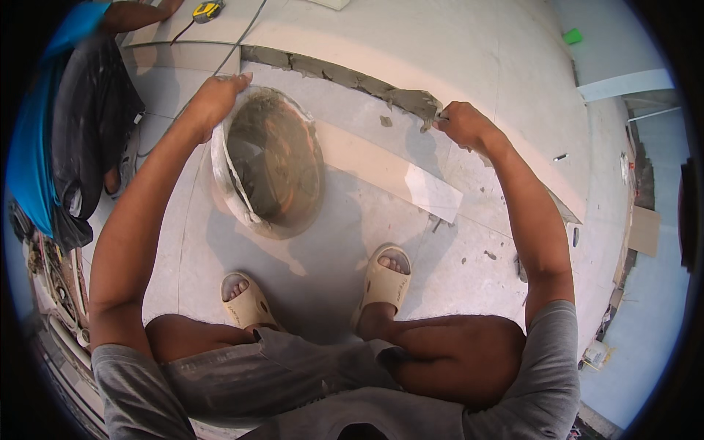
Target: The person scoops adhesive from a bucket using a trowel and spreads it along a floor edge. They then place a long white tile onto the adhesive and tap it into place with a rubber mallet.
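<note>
My left hand [218, 103] is closed over the far left rim of a round bucket [220, 172]. The bucket tilts on the floor between me and the step, and wet grey mortar [273, 158] coats its inside. At the right, my right hand [469, 126] wraps round the handle of a trowel. Its mortar-covered blade [416, 101] meets the step's front edge. Grey mortar [330, 71] runs along that edge, from behind the bucket to the trowel. Beyond the bucket's right side lies a long pale tile strip [367, 160].
At the left squats another person [95, 125] in blue and dark clothes, one arm on the step. A yellow tape measure [207, 11] and a cable [242, 40] lie nearby. Mortar crumbs [490, 255] dot the floor at right. My sandalled feet [385, 282] stand before the bucket.
</note>
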Tool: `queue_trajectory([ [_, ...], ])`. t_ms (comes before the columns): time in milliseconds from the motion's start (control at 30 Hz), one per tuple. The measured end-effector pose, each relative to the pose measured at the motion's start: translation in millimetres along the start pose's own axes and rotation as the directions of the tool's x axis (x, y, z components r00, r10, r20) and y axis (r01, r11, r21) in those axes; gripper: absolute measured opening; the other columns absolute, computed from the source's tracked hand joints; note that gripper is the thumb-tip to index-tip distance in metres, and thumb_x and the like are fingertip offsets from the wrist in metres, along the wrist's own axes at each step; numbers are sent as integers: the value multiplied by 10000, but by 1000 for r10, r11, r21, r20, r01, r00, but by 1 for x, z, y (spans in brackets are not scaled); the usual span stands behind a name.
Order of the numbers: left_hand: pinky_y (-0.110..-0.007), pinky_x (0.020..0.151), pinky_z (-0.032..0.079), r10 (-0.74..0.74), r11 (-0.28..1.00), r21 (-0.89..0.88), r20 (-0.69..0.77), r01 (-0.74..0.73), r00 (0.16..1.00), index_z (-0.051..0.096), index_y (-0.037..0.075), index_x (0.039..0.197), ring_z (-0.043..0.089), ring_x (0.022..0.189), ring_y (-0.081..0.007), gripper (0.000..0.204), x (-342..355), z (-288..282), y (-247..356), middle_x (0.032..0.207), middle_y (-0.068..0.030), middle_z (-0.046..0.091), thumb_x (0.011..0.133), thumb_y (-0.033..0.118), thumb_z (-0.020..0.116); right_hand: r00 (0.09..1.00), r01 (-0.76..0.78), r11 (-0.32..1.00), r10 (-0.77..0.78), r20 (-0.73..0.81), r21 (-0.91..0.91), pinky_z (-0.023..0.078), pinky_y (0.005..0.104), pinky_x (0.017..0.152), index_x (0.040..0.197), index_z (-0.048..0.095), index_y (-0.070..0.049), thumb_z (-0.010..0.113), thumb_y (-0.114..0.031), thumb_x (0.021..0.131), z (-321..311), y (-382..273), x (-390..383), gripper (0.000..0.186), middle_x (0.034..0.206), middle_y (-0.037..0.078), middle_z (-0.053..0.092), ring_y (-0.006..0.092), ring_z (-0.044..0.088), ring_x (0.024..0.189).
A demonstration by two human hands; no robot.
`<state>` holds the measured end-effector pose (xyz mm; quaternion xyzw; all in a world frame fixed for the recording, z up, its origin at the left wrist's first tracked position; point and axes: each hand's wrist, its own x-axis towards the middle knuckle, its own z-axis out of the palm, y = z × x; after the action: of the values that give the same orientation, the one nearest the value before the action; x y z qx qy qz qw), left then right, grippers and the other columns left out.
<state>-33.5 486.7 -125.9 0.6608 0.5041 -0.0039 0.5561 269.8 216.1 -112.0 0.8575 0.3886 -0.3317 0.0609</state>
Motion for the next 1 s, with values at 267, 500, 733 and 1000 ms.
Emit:
queue_trajectory([
  [267,-370,1006,414,84,995,52,-68,-80,994,494,-117,1281,553,1165,-320,649,3,-1,-13,1276,-273,539,920,418,565,976,31,996,-49,-214,-89,506,454,700,871,606,70,605,-248,905,-6,4,-64,320,730,233,637,377,645,732],
  [500,-347,787,526,110,991,82,-13,-109,994,639,-93,1067,667,845,-245,572,15,-6,-24,968,-200,677,918,456,579,892,406,898,-430,-140,-169,499,469,758,989,611,22,632,-189,885,43,-50,-78,236,920,213,642,383,636,878],
  [733,-356,945,456,58,995,72,89,-65,994,559,-138,1215,602,1076,-291,682,-7,-8,-11,1189,-279,601,888,460,610,654,681,650,-747,-120,-338,519,415,742,1008,644,-32,578,-130,863,98,-117,-48,188,918,143,640,292,646,867],
  [1000,-326,731,522,115,993,15,26,-116,993,649,-77,1026,658,773,-218,548,-12,-4,-11,916,-171,679,896,454,610,667,690,652,-741,-74,-313,525,400,758,958,677,-49,548,-115,849,130,-161,-28,181,996,150,659,283,655,920],
])
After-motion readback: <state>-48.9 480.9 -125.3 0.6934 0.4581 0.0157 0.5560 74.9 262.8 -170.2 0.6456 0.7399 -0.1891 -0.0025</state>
